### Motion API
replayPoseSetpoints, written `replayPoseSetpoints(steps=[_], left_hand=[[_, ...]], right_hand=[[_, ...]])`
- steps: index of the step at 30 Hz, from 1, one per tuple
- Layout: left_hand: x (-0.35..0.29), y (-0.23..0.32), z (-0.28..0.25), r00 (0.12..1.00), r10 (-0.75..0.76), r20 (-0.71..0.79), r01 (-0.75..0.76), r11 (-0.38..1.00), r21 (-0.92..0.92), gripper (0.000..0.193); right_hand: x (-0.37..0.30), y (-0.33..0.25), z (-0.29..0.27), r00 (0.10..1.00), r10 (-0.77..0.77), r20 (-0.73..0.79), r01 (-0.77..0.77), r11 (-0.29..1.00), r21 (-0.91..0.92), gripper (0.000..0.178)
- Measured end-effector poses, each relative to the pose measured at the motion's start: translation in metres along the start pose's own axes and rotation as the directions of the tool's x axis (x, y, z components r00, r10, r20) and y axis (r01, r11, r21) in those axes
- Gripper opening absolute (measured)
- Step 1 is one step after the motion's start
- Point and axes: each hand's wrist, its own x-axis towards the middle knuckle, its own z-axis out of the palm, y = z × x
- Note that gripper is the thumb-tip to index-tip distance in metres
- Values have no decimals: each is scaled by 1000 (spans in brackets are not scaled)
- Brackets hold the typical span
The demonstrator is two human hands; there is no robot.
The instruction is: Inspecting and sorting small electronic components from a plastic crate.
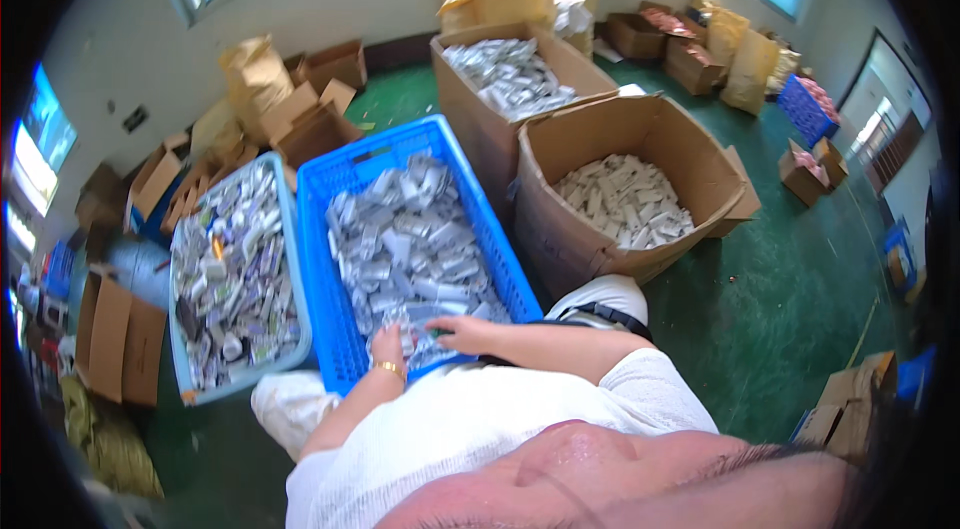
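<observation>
In front of me stands a blue plastic basket (pixel 318 274), heaped with small silver-grey packets (pixel 405 239). My left hand (pixel 387 341), with a gold band at the wrist, is over its near end, fingers curled in among the packets. Just to its right, my right hand (pixel 466 335) reaches in from the right with its fingers drawn together. A small dark-green spot shows at those fingertips; what it is I cannot make out. Between the two hands lies clear or silvery wrapping, too small to tell apart from the packets.
Left of the basket is a pale blue tub (pixel 300 294) of mixed small packages. To the right stand a large carton (pixel 560 229) of whitish packets and, behind it, another carton (pixel 470 109) of silver ones. Yellow sacks (pixel 750 69) and open boxes (pixel 125 339) line the walls.
</observation>
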Motion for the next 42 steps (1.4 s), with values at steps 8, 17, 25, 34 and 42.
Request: replayPoseSetpoints(steps=[8,17,25,34,42], left_hand=[[-17,20,15,983,33,182,-60,988,145,26],[-31,27,18,986,-33,165,16,994,106,27],[-28,21,18,992,-13,129,-12,981,193,25],[-25,14,14,957,85,277,-160,951,263,20],[-32,17,22,993,-18,120,-12,969,245,18]], right_hand=[[-10,-27,-17,991,104,-78,-109,992,-57,42],[-14,-16,-5,1000,-21,-6,20,985,-173,42],[-16,-21,-6,995,-64,-73,53,988,-143,38],[-17,-29,-10,999,-29,-42,16,959,-283,37],[-22,-47,3,987,-30,-156,-36,913,-407,31]])
